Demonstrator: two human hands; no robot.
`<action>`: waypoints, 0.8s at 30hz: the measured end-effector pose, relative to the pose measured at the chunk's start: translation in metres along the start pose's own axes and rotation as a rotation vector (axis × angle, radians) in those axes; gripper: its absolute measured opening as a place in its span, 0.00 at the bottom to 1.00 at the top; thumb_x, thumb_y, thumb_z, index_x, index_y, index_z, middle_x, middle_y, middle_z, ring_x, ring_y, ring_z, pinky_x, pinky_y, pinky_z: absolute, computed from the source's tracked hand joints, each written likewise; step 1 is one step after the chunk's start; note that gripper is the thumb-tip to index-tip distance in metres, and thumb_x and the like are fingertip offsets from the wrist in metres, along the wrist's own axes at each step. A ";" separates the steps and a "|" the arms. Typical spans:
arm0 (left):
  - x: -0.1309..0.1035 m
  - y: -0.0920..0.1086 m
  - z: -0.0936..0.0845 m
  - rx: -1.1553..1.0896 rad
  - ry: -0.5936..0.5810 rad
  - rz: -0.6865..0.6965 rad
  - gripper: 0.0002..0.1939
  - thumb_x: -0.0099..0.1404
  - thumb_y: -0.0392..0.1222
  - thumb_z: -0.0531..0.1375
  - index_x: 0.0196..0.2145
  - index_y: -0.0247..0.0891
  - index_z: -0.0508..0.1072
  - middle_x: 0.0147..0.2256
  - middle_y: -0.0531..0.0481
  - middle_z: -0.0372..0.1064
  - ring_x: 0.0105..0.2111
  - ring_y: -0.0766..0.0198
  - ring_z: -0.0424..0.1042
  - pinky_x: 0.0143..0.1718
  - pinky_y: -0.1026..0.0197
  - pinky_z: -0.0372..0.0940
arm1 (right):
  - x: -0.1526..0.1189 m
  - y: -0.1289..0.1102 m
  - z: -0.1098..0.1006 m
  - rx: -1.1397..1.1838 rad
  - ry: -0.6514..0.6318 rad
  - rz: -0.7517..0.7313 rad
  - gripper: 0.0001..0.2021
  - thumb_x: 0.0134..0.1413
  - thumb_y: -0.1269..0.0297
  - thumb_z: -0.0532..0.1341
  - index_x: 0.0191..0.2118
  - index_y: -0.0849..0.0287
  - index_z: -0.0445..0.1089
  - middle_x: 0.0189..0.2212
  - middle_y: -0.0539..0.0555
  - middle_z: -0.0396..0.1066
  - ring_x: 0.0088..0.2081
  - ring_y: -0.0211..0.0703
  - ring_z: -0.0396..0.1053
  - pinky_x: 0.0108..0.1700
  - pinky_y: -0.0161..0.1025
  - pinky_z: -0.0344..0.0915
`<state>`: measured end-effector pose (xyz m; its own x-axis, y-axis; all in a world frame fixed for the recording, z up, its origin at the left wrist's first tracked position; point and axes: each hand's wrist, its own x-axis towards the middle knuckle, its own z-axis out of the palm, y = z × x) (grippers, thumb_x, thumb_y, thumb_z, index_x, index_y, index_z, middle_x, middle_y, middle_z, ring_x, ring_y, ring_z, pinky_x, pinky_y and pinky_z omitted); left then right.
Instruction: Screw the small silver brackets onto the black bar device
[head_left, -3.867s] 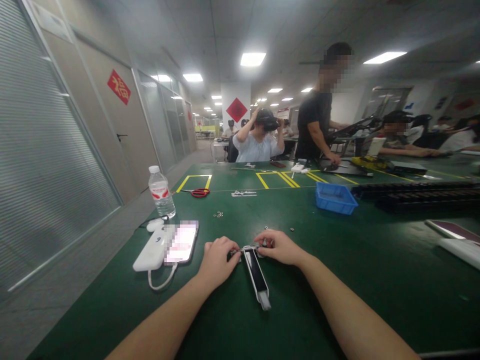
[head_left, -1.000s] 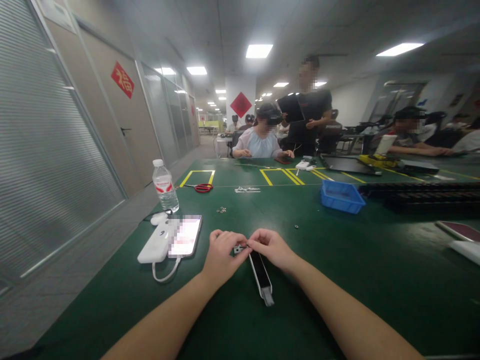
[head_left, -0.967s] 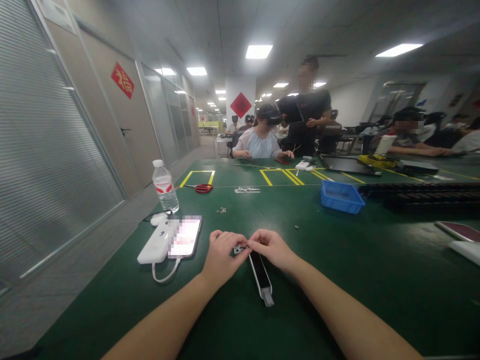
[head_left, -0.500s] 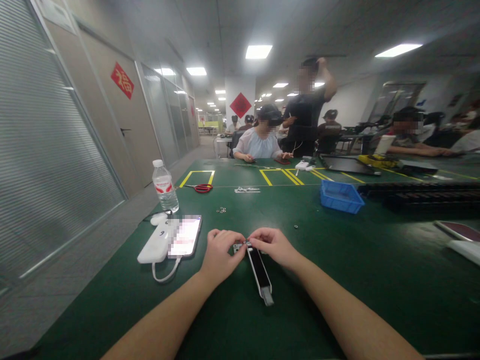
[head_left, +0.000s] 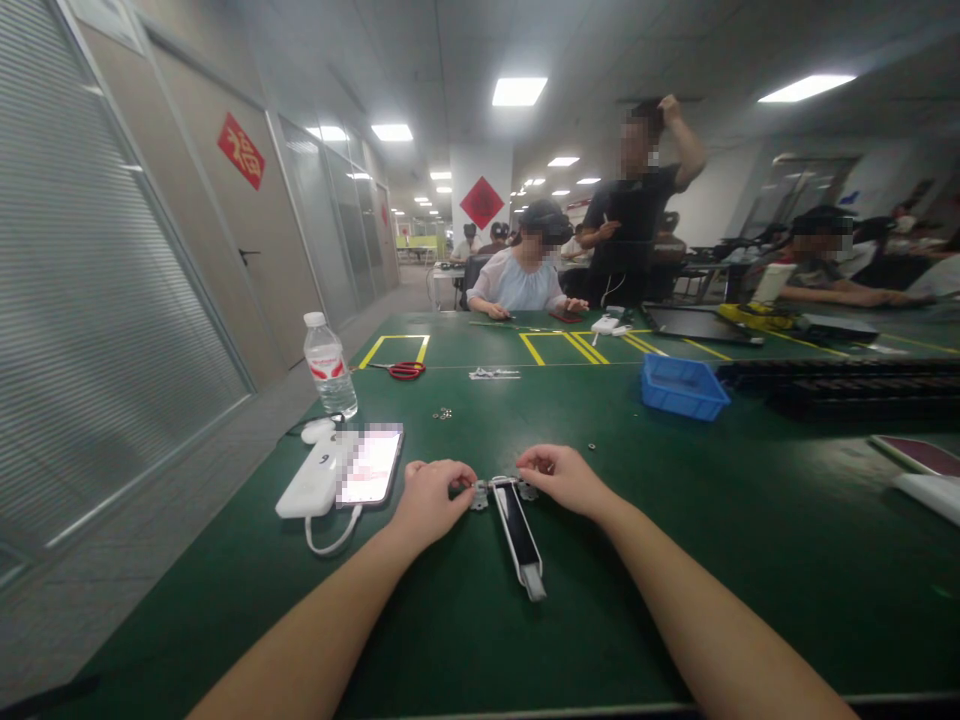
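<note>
A slim white-framed device with a dark face (head_left: 519, 525) lies on the green table between my hands, its grey end (head_left: 533, 582) toward me. Small metal pieces flank its far end: a left bracket-like piece (head_left: 479, 496) and a right one (head_left: 528, 491). My left hand (head_left: 435, 500) is beside the left piece, fingers curved and thumb apart from them; whether it touches the piece is unclear. Just above the right piece, my right hand (head_left: 564, 480) has loosely bent fingers. I see nothing held in either hand.
To the left are a white power bank (head_left: 309, 485), a cabled phone (head_left: 371, 465) and a water bottle (head_left: 330, 368). Farther off lie red-handled scissors (head_left: 406, 370), small metal rings (head_left: 442, 413), thin white parts (head_left: 493, 375) and a blue bin (head_left: 684, 388). A person (head_left: 521, 275) sits opposite.
My hands have drawn apart from the far end of the device, left and right, uncovering it and the metal pieces. The standing person across the table has shifted right.
</note>
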<state>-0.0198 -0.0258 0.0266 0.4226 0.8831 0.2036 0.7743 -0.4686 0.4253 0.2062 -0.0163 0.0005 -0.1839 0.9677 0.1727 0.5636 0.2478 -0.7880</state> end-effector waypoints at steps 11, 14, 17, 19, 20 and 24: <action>0.001 -0.002 0.009 -0.017 0.069 0.049 0.04 0.58 0.37 0.59 0.32 0.43 0.73 0.32 0.55 0.72 0.35 0.61 0.69 0.39 0.57 0.52 | -0.004 -0.007 -0.002 -0.223 -0.056 -0.142 0.07 0.49 0.67 0.60 0.32 0.60 0.75 0.27 0.51 0.67 0.26 0.36 0.60 0.30 0.34 0.58; 0.001 -0.002 0.010 -0.009 0.078 0.053 0.03 0.58 0.39 0.59 0.32 0.43 0.74 0.32 0.55 0.72 0.35 0.61 0.69 0.38 0.58 0.52 | -0.003 -0.008 -0.003 -0.249 -0.058 -0.145 0.06 0.49 0.68 0.60 0.32 0.60 0.75 0.27 0.52 0.67 0.27 0.36 0.60 0.32 0.35 0.58; 0.001 -0.002 0.010 -0.009 0.074 0.057 0.03 0.58 0.40 0.60 0.32 0.43 0.74 0.32 0.55 0.72 0.34 0.61 0.69 0.37 0.59 0.52 | -0.003 -0.009 -0.003 -0.259 -0.066 -0.130 0.06 0.50 0.67 0.59 0.31 0.60 0.75 0.26 0.52 0.67 0.28 0.37 0.61 0.32 0.35 0.58; 0.001 -0.002 0.010 -0.011 0.068 0.057 0.03 0.58 0.39 0.59 0.32 0.43 0.74 0.31 0.55 0.72 0.33 0.62 0.68 0.37 0.59 0.52 | -0.003 -0.009 -0.003 -0.263 -0.066 -0.127 0.07 0.50 0.67 0.59 0.30 0.61 0.74 0.26 0.52 0.66 0.28 0.37 0.61 0.32 0.35 0.58; 0.001 -0.002 0.010 -0.011 0.067 0.058 0.03 0.58 0.39 0.59 0.32 0.42 0.74 0.31 0.55 0.72 0.33 0.62 0.68 0.38 0.58 0.52 | -0.004 -0.009 -0.004 -0.264 -0.064 -0.126 0.07 0.50 0.66 0.60 0.30 0.61 0.74 0.26 0.51 0.66 0.27 0.37 0.61 0.31 0.35 0.58; 0.002 -0.002 0.010 -0.010 0.068 0.064 0.04 0.58 0.39 0.59 0.32 0.42 0.74 0.30 0.56 0.72 0.33 0.62 0.68 0.38 0.58 0.51 | -0.005 -0.010 -0.005 -0.254 -0.069 -0.122 0.06 0.50 0.66 0.60 0.29 0.60 0.74 0.25 0.51 0.66 0.27 0.36 0.61 0.31 0.34 0.58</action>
<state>-0.0155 -0.0237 0.0171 0.4376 0.8511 0.2901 0.7420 -0.5241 0.4181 0.2054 -0.0229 0.0103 -0.3122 0.9266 0.2094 0.7162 0.3744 -0.5890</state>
